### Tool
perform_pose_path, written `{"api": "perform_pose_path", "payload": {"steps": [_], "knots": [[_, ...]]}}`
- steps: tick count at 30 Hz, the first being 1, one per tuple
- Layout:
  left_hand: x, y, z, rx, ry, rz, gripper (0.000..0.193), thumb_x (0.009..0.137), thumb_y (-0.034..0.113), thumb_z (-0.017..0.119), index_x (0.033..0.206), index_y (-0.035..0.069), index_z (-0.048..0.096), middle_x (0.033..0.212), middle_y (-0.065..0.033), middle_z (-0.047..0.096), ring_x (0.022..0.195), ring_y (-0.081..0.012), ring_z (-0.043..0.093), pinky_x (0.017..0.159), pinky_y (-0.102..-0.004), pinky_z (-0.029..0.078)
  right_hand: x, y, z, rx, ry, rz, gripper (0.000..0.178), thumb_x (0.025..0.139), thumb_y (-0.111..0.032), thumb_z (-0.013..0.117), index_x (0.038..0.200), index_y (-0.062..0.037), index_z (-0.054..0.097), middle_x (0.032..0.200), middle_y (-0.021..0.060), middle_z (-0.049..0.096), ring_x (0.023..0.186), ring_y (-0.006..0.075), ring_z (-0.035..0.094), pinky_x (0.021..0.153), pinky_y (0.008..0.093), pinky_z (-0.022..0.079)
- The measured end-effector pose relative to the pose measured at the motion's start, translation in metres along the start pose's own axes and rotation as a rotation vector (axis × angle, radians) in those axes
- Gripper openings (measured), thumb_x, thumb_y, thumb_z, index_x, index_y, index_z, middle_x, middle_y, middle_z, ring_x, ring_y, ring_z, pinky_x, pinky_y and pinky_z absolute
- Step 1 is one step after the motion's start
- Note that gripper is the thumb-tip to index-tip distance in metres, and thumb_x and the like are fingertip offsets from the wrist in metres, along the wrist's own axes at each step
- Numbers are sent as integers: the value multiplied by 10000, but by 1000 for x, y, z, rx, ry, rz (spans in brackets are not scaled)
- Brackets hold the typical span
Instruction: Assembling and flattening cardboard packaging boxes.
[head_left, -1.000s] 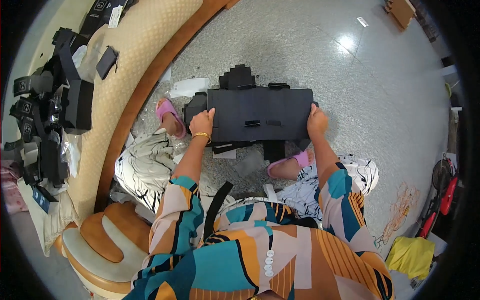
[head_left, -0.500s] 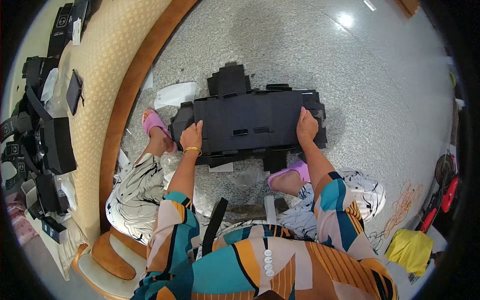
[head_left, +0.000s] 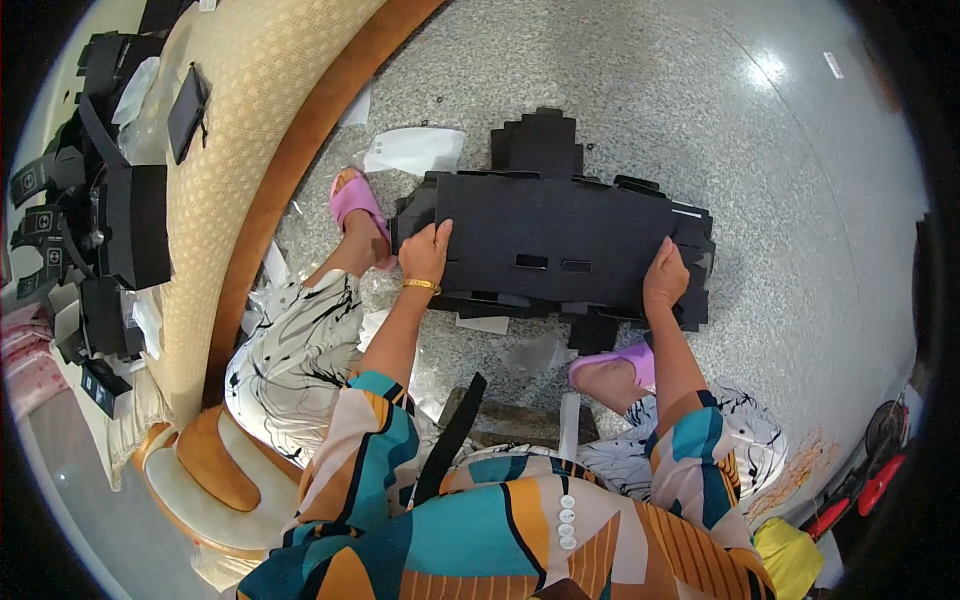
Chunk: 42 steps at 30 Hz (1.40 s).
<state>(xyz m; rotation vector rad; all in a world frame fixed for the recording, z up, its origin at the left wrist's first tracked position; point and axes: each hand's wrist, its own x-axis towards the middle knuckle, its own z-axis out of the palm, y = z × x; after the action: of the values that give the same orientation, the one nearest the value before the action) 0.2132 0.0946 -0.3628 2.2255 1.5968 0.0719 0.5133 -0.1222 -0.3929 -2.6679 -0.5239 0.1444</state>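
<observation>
A stack of flattened black cardboard boxes (head_left: 560, 220) lies on the speckled floor between my feet, tabs and flaps sticking out on every side. Two small slots pierce the top sheet near its closer edge. My left hand (head_left: 426, 254), with a gold bracelet at the wrist, grips the stack's left end, thumb on top. At the right end my right hand (head_left: 665, 277) holds the edge the same way. The fingers under the cardboard are hidden on both sides.
Left is a cream patterned couch (head_left: 245, 110) with a brown wooden edge; black boxes (head_left: 137, 228) pile beyond it. White sheets (head_left: 415, 150) and clear plastic (head_left: 535, 353) litter the floor. A stool (head_left: 225, 480) stands lower left. A yellow cloth (head_left: 787, 558) and red item (head_left: 880, 485) lie right.
The view has shifted, so the scene sits further right and the couch looks larger. Both hands keep their hold at the two ends of the cardboard stack.
</observation>
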Motion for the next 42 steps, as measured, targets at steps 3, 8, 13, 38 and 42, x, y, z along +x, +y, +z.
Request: {"api": "perform_pose_path", "payload": {"steps": [3,8,13,38,42], "knots": [[3,-11,11,78,-30,-50,539,867,525,418,695,41,583,681,-206,597,660,-391,584,587,-472,454,-2,-2,5,-105,-131,25,420,926,-402,370,900,-78,635,744,205,615,696,405,594,606,475,456],[13,-15,23,100,-170,-125,442,842,472,506,777,39,563,773,-207,608,738,-402,581,671,-458,459,-3,4,13,-209,-213,-57,415,920,-419,374,865,-77,602,730,200,625,685,405,605,614,492,471],[10,22,3,156,10,-57,380,800,313,596,1110,109,511,1138,-182,524,1027,-330,516,802,-463,423,-2,-12,-4,-242,-290,36,296,899,-345,464,978,-70,537,791,192,625,753,385,606,649,474,471],[-10,103,37,265,-587,423,926,645,673,596,1405,350,177,1494,-71,-50,1353,-370,-66,913,-752,52,-37,-42,-3,-221,-548,-579,819,742,-480,627,1398,-178,241,1459,193,93,1344,400,60,1002,641,92],[-11,97,51,241,-580,390,941,634,645,626,1406,336,185,1495,-69,-49,1350,-374,-86,903,-760,39,-36,-36,6,-235,-558,-635,852,742,-498,620,1402,-140,218,1452,226,72,1348,395,42,1034,592,73]]}}
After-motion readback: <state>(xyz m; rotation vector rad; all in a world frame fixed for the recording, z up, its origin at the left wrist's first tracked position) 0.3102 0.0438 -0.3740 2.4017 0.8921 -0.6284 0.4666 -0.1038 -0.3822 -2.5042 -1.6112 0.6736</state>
